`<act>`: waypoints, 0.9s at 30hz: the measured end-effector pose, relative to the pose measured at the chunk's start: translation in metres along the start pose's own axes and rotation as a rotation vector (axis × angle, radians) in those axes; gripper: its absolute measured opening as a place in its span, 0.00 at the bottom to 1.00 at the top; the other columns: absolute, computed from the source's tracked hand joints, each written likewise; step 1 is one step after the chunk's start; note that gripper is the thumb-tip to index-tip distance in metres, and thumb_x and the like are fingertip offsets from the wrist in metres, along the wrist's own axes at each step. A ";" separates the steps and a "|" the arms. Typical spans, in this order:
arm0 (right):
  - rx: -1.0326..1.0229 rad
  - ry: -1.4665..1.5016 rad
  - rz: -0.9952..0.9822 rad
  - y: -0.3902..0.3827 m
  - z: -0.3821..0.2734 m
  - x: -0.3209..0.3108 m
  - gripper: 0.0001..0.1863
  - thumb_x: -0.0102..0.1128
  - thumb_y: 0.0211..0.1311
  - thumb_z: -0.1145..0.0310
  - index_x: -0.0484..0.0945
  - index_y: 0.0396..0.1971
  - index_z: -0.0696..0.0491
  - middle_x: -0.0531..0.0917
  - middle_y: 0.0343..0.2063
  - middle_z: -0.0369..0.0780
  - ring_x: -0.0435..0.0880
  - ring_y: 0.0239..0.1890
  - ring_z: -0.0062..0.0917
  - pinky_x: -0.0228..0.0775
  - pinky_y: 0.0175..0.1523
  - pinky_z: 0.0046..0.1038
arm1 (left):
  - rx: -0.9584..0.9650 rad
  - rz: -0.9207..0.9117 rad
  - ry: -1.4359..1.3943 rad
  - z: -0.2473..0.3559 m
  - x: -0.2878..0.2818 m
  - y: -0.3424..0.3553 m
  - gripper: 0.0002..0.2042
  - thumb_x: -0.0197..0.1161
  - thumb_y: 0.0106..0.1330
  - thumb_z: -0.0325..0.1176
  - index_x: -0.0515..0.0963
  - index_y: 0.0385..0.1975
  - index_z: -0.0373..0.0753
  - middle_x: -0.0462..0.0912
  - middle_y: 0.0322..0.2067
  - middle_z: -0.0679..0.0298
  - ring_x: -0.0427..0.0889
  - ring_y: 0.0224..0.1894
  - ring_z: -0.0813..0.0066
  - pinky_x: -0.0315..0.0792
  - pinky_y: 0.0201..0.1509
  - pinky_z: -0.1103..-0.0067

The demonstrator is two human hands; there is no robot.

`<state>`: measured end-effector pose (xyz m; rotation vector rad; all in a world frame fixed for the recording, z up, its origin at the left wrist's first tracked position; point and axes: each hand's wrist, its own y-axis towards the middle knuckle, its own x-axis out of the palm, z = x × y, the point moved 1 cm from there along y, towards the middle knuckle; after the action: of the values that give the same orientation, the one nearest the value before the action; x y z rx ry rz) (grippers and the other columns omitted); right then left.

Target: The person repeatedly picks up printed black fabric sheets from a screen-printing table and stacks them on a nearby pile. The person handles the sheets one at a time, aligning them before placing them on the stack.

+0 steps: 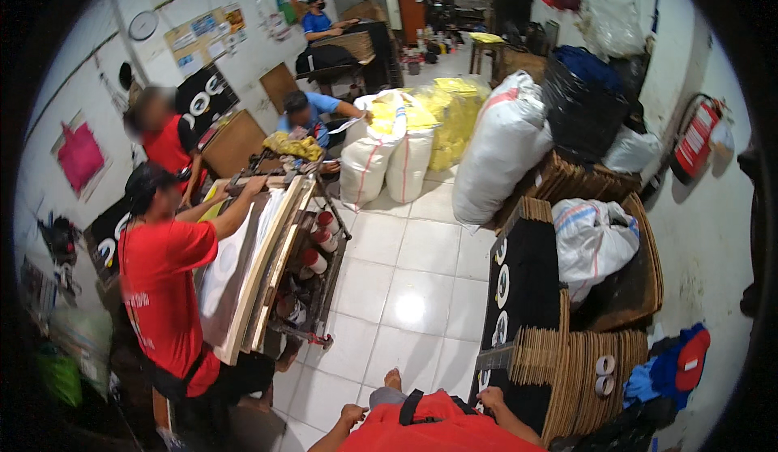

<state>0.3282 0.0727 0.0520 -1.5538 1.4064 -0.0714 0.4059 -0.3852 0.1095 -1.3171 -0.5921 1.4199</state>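
My left hand (353, 414) is curled closed at the lower middle, beside my grey-clad leg, with nothing seen in it. At the lower right, my right hand (489, 398) is also closed, next to black fabric (516, 381) laid over a stack of brown boards (533, 356). Whatever its fingers may hold is hidden. Between my hands is my red shirt (438, 421) with a black strap across it. Farther along the right side, another black cloth panel (531, 278) with white round prints lies over boards.
At left, a person in red (166, 282) grips a wooden frame on a rack (263, 290). Other people work behind. White sacks (506, 140) stand on the tiled floor (405, 298). Two tape rolls (604, 375) rest on the boards at right. A fire extinguisher (695, 140) hangs on the wall.
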 end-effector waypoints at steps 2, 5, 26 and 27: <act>0.011 0.049 -0.072 -0.004 -0.003 0.001 0.08 0.65 0.43 0.70 0.81 0.25 0.57 0.82 0.21 0.43 0.80 0.20 0.26 0.73 0.30 0.28 | 0.026 0.071 0.063 0.001 0.006 0.002 0.14 0.64 0.55 0.41 0.80 0.23 0.33 0.80 0.20 0.61 0.76 0.18 0.73 0.63 0.18 0.76; -0.008 -0.050 -0.114 -0.010 -0.014 -0.007 0.10 0.65 0.43 0.67 0.82 0.25 0.58 0.83 0.23 0.43 0.82 0.24 0.28 0.73 0.32 0.30 | 0.116 0.065 0.030 0.007 0.011 0.013 0.15 0.64 0.54 0.42 0.78 0.19 0.33 0.79 0.19 0.63 0.73 0.18 0.74 0.66 0.20 0.76; 0.093 0.170 -0.127 -0.002 -0.054 -0.016 0.05 0.61 0.45 0.74 0.80 0.22 0.61 0.81 0.18 0.41 0.80 0.19 0.26 0.71 0.25 0.29 | 0.001 0.145 -0.021 0.002 0.023 0.029 0.19 0.67 0.51 0.45 0.81 0.32 0.34 0.83 0.33 0.56 0.81 0.34 0.66 0.74 0.36 0.72; 0.063 0.128 -0.138 -0.003 -0.054 -0.016 0.05 0.61 0.45 0.74 0.80 0.22 0.61 0.80 0.18 0.41 0.79 0.19 0.26 0.71 0.24 0.29 | 0.033 0.154 0.047 0.001 0.023 0.028 0.18 0.66 0.51 0.44 0.81 0.32 0.34 0.82 0.33 0.56 0.81 0.34 0.66 0.74 0.36 0.72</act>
<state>0.2922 0.0513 0.0898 -1.6158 1.3799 -0.3010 0.3986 -0.3730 0.0758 -1.3905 -0.4421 1.5126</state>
